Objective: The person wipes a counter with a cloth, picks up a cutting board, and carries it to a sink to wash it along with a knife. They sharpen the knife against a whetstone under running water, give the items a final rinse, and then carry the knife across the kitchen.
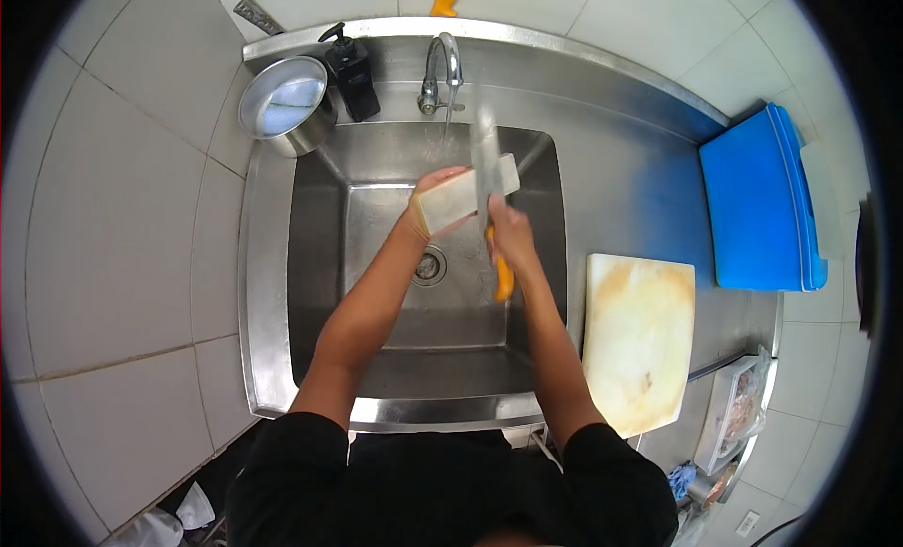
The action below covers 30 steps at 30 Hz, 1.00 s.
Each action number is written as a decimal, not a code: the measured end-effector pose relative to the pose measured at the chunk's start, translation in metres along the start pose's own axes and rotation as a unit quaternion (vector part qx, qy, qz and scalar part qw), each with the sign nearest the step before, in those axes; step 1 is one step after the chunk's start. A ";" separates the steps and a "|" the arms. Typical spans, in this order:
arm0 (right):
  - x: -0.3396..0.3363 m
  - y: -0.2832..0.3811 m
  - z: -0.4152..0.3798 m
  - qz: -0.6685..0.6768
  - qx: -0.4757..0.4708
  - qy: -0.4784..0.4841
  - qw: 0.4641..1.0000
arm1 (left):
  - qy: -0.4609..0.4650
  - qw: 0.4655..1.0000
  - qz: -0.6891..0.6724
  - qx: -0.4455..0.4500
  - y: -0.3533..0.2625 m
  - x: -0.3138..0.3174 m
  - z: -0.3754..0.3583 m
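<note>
My left hand is wrapped around a pale rectangular sharpening stone, held up over the sink. In my right hand is a knife with a yellow handle, its broad blade pointing away from me. The blade lies across the stone near its right end and is slightly smeared by motion. Behind both hands, a thin stream of water runs from the curved metal faucet. Below them is the steel sink with its round drain.
A metal pot with something whitish inside and a black pump bottle stand at the back left. On the right counter lie a stained white cutting board and, farther back, a blue box. Bagged items sit at the lower right.
</note>
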State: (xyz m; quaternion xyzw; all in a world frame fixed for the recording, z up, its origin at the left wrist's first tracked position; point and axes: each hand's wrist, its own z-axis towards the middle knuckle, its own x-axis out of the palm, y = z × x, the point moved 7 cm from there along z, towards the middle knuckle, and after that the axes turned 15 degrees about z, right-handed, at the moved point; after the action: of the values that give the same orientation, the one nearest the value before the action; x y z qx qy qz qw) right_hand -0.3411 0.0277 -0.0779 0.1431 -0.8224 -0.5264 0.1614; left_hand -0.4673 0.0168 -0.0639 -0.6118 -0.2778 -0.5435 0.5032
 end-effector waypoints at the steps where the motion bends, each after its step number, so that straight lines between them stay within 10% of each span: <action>1: 0.007 0.014 0.007 0.051 -0.015 -0.023 0.998 | -0.091 0.996 0.000 0.016 0.002 -0.013 0.002; 5: 0.030 -0.016 -0.019 0.009 0.028 -0.007 1.000 | 0.047 0.997 0.008 0.060 -0.037 0.019 0.008; 10: 0.024 -0.046 -0.079 -0.082 0.105 0.026 0.991 | -0.096 0.992 0.033 0.073 -0.066 0.002 0.001; 13: 0.025 -0.003 -0.020 -0.055 0.013 0.014 0.998 | 0.026 0.997 0.015 0.077 -0.028 0.003 -0.012; 17: 0.036 0.015 0.012 0.051 -0.028 -0.070 0.996 | -0.112 0.992 -0.009 0.052 -0.016 -0.016 -0.013; 20: 0.037 -0.021 -0.043 -0.110 0.005 0.004 0.994 | 0.068 0.995 -0.010 0.071 -0.041 0.006 -0.012; 24: 0.012 -0.045 -0.087 -0.204 0.035 0.047 0.977 | -0.107 0.984 0.091 0.113 -0.057 0.029 -0.025; 30: 0.024 0.030 0.002 -0.106 -0.088 -0.051 0.989 | 0.026 0.994 0.034 0.098 -0.025 0.014 -0.015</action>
State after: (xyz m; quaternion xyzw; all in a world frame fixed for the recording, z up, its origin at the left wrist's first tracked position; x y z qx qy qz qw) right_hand -0.3651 0.0317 -0.0485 0.1873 -0.7603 -0.6175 0.0743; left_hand -0.4918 0.0087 -0.0442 -0.5539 -0.2953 -0.5120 0.5864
